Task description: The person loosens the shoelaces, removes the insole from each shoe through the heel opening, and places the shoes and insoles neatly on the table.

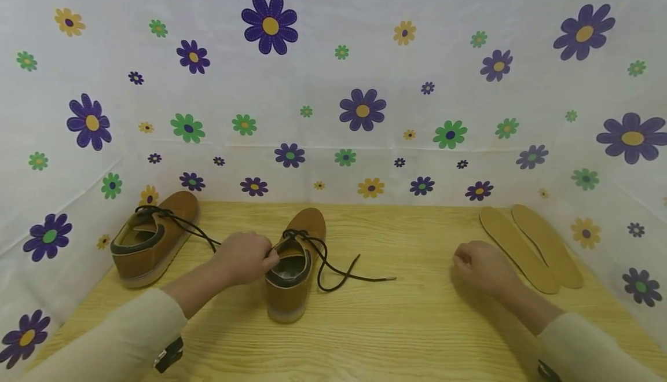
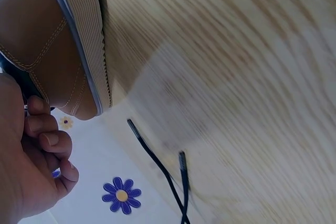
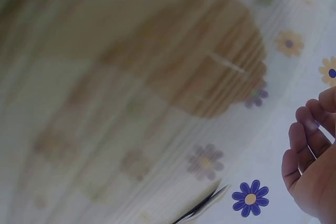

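Note:
A brown leather shoe (image 1: 292, 298) with a dark collar and black laces stands upright on the wooden table, toe pointing away. My left hand (image 1: 247, 259) grips the left side of its collar, the thumb and fingers at the edge of the opening. In the left wrist view the curled left fingers (image 2: 50, 139) lie beside the shoe's dark lining, above its striped sole (image 2: 86, 30). My right hand (image 1: 487, 269) hovers over the right part of the table, near two tan insoles (image 1: 521, 249). Its fingers (image 3: 304, 145) are loosely curled and hold nothing.
At the left stands a matching brown shoe (image 1: 151, 254), its black lace trailing toward my left hand. The loose black lace (image 1: 359, 278) of the middle shoe lies across the table (image 1: 396, 335). A white flowered cloth (image 1: 323, 75) encloses the back and sides.

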Demonstrator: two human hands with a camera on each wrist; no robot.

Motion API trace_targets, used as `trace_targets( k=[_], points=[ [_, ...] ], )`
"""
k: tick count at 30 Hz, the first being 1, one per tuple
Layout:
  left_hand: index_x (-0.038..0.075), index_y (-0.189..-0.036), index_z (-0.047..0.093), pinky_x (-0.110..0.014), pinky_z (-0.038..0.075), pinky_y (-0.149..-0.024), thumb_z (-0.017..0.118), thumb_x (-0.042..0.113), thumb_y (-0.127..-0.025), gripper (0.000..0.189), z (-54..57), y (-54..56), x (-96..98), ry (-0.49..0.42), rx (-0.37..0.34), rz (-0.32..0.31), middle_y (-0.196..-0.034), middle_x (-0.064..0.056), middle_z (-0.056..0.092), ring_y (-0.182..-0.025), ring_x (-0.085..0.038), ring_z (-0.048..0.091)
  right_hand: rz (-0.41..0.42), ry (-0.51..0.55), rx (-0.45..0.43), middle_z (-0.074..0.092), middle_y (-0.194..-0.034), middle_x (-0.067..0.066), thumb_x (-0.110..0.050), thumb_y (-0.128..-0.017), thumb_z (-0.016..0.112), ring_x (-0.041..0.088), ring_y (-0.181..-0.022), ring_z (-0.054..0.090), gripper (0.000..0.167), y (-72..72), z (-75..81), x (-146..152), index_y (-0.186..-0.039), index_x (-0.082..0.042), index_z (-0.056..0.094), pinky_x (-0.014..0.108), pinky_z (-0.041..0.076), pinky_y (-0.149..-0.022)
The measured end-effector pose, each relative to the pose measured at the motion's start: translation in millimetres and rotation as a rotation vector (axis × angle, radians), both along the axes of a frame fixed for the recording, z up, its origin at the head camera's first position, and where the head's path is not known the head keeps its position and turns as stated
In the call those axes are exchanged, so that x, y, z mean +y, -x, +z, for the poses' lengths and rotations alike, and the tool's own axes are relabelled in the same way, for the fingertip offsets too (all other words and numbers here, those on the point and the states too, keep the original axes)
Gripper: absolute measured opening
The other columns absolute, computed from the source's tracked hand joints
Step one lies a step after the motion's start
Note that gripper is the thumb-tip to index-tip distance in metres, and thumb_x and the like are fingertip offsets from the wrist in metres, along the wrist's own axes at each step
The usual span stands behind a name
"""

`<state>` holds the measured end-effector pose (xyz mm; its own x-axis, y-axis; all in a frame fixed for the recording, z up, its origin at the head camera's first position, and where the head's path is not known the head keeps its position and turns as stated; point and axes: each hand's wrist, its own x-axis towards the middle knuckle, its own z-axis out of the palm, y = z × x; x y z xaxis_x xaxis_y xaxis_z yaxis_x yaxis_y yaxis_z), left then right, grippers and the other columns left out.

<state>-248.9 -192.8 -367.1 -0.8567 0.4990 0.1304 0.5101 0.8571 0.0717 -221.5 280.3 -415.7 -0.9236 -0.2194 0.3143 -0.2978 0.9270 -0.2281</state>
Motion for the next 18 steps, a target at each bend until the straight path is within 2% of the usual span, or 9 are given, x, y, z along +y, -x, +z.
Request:
trace_targets(
  k=[8, 12, 18],
  points=[
    [0.020, -0.053, 0.040, -0.026, 0.027, -0.047, 0.053, 0.021, -0.091, 0.040, -2.1, 4.4, -22.9, 0.003, 0.029, -0.005, -0.051, 0.008, 0.036, -0.047, -0.009, 0.033, -0.018, 0.014, -0.013, 0.062, -0.077, 0.001, -0.008, -0.088, 0.063, 0.015, -0.071, 0.054, 0.010, -4.0, 0.4, 9.7, -0.087, -0.005, 0.072, 0.035, 0.047, -0.065],
    [0.020, -0.052, 0.040, -0.026, 0.026, -0.046, 0.053, 0.021, -0.091, 0.041, -1.5, 6.5, -36.2, 0.011, 0.048, -0.003, -0.051, 0.007, 0.036, -0.047, -0.009, 0.034, -0.007, 0.019, 0.009, 0.061, -0.076, 0.001, -0.007, -0.087, 0.063, 0.014, -0.070, 0.054, 0.009, -6.5, 2.0, 12.8, -0.087, -0.005, 0.072, 0.034, 0.047, -0.064],
    [0.020, -0.054, 0.042, -0.027, 0.028, -0.047, 0.052, 0.022, -0.093, 0.041, 2.1, 13.1, -59.2, 0.050, 0.035, 0.026, -0.051, 0.007, 0.037, -0.047, -0.010, 0.035, -0.010, 0.008, 0.021, 0.061, -0.074, -0.001, -0.007, -0.087, 0.064, 0.013, -0.069, 0.053, 0.008, -6.6, 1.3, 18.8, -0.084, -0.006, 0.072, 0.033, 0.047, -0.063]
  ],
)
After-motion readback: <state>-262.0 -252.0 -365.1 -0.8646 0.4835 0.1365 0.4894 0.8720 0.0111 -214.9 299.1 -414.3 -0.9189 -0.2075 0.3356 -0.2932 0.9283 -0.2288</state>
